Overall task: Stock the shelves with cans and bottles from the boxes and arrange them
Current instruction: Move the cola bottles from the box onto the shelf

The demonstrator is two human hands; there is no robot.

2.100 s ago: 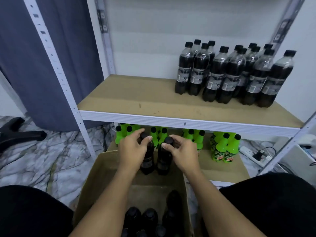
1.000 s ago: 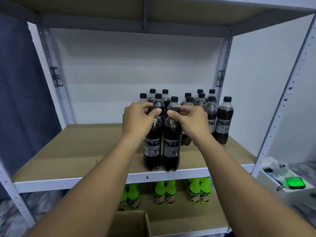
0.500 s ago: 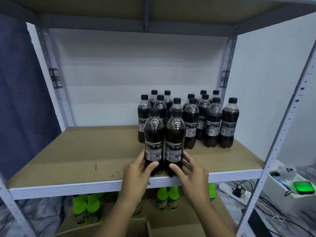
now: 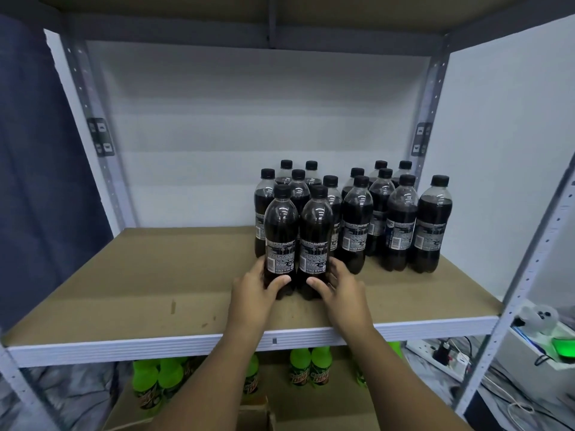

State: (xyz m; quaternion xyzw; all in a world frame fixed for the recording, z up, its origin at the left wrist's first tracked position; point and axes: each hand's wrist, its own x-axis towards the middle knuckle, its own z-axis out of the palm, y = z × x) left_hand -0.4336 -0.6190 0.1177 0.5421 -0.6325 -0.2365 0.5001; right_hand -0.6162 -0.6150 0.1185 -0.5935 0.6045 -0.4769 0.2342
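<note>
Two dark cola bottles stand upright side by side on the brown shelf board (image 4: 161,275), in front of a group of several like bottles (image 4: 401,225). My left hand (image 4: 253,295) grips the base of the left bottle (image 4: 281,237), thumb across its front. My right hand (image 4: 342,290) grips the base of the right bottle (image 4: 315,241) the same way. Both bottles touch each other and stand just ahead of the group's left columns.
Green soda bottles (image 4: 308,368) stand on the lower shelf. A cardboard box edge (image 4: 255,412) shows at the bottom. White shelf posts (image 4: 525,275) frame the sides. A power strip (image 4: 435,353) and a white box with a green item (image 4: 563,353) lie at the right.
Both bottles went from the box up onto the shelf. My hands slid from the caps down to the bases, and the pair has moved back toward the group.
</note>
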